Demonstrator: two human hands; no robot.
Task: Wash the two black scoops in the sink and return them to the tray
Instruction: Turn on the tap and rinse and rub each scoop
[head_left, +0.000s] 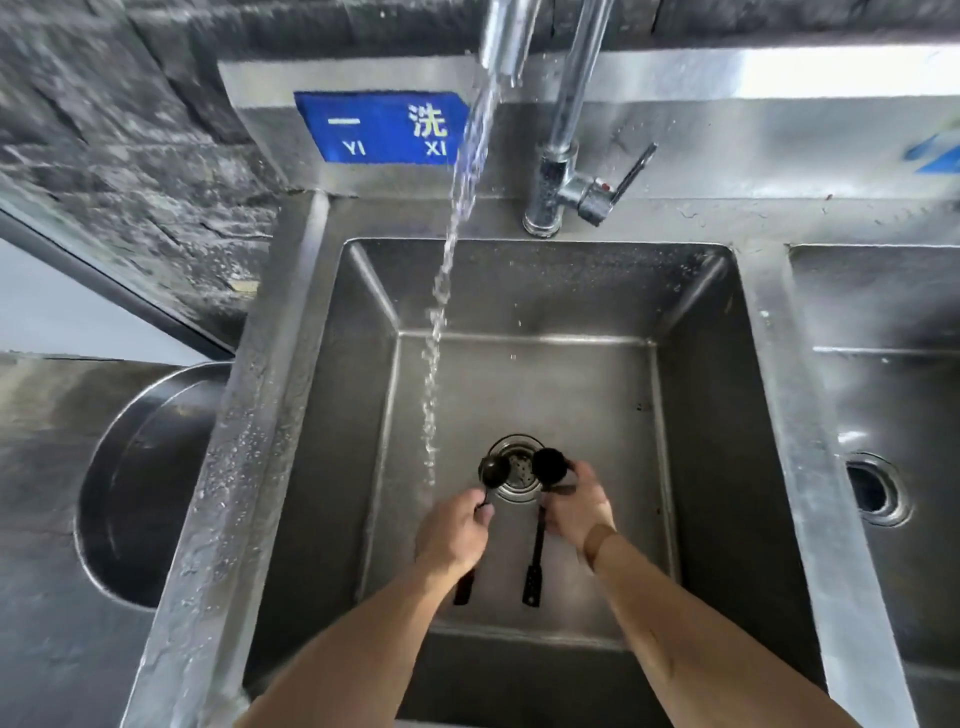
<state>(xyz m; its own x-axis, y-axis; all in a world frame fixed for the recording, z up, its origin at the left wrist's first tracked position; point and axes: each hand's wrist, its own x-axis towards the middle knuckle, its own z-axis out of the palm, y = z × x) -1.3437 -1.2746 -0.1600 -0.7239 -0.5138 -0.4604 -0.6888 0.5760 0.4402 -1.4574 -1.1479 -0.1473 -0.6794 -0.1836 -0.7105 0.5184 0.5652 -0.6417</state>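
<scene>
The left hand (453, 530) has its fingers curled round the neck of the left black scoop (491, 470), just below its round bowl, with the knuckles up and the wrist bent down into the basin; the end of that scoop's handle pokes out under the wrist. The right hand (575, 506) grips the right black scoop (549, 465) close under its bowl, fingers wrapped and thumb side toward the middle, and the long black handle hangs down between the two wrists. Both bowls sit just over the round drain strainer (516, 470) on the floor of the steel sink (727, 415). Both bare forearms reach in from the near edge, converging toward the drain. A stream of water (441, 312) falls from the faucet (563, 130) and lands just left of the left scoop. A blue sign (382, 127) reading "YI XI" is fixed on the backsplash.
</scene>
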